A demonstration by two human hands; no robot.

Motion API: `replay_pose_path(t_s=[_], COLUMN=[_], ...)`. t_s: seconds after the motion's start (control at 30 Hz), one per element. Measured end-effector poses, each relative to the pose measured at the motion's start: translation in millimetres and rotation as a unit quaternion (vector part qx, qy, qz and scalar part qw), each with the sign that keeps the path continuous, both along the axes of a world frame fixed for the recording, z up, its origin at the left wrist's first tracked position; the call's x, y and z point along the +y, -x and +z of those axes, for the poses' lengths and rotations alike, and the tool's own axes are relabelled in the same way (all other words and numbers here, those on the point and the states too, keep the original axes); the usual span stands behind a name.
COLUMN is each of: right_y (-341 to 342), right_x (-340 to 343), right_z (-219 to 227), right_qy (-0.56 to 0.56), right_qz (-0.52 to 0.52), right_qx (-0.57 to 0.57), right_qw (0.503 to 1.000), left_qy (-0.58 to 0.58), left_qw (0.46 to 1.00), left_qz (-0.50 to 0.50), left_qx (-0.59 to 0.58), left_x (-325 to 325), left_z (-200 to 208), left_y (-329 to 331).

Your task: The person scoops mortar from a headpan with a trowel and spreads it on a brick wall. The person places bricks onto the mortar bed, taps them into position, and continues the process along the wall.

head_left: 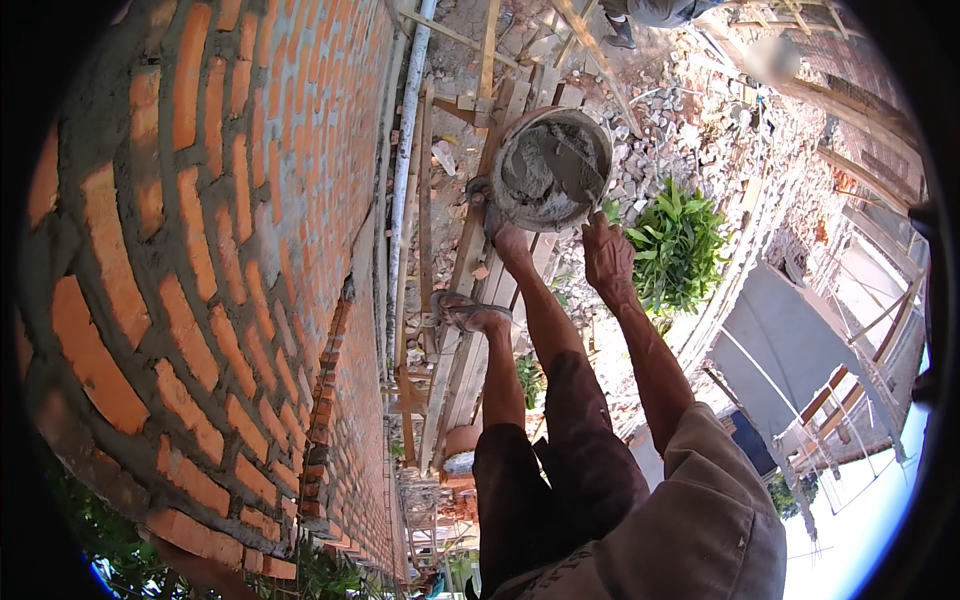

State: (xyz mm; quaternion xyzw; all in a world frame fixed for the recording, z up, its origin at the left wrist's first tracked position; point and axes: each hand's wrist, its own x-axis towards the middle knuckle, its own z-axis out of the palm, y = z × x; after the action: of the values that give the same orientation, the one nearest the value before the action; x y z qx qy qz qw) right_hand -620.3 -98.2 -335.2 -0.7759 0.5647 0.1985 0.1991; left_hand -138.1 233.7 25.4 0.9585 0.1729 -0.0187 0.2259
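Note:
My right hand [607,258] is closed at the near rim of a round bucket [505,205], around the handle of what looks like a trowel [597,198]. The trowel's blade is hard to tell from the wet grey mortar [540,165] in the bucket. At the lower left, a dark, blurred shape that seems to be my left forearm [205,570] runs toward the brick wall [190,320]. My left hand's fingers cannot be made out there. Fresh grey mortar fills the joints between the orange bricks.
My sandalled feet [470,312] stand on narrow wooden planks [465,375] beside the wall. A pale pipe [408,150] runs along it. Below lie broken rubble [665,130] and a leafy green plant [680,245]. Another person's leg [620,30] shows at the top.

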Motion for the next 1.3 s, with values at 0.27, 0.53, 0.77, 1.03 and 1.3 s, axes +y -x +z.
replay_pose_path(t_s=[0.27, 0.53, 0.77, 1.03, 1.3], right_y=[-47, -26, -18, -82, -242], right_x=[26, 23, 42, 11, -4], right_z=[-99, -39, 28, 178, 310], right_qy=[-0.048, -0.31, -0.246, -0.221, -0.204], right_qz=[0.04, -0.36, -0.395, -0.276, -0.175], right_qx=[-0.115, -0.288, -0.342, -0.377, -0.456], right_qw=[0.991, 0.831, 0.816, 0.856, 0.848], left_qy=[-0.025, -0.242, -0.058, -0.064, -0.197], left_qw=[0.997, 0.907, 0.991, 0.979, 0.947], left_qz=[-0.071, -0.344, -0.116, -0.191, -0.252], left_qx=[-0.017, -0.028, -0.013, -0.023, -0.042], left_x=[14, 63, 54, 36, 35], left_z=[1, -1, -15, -32, -48], left_y=[1, -25, -12, 5, 2])
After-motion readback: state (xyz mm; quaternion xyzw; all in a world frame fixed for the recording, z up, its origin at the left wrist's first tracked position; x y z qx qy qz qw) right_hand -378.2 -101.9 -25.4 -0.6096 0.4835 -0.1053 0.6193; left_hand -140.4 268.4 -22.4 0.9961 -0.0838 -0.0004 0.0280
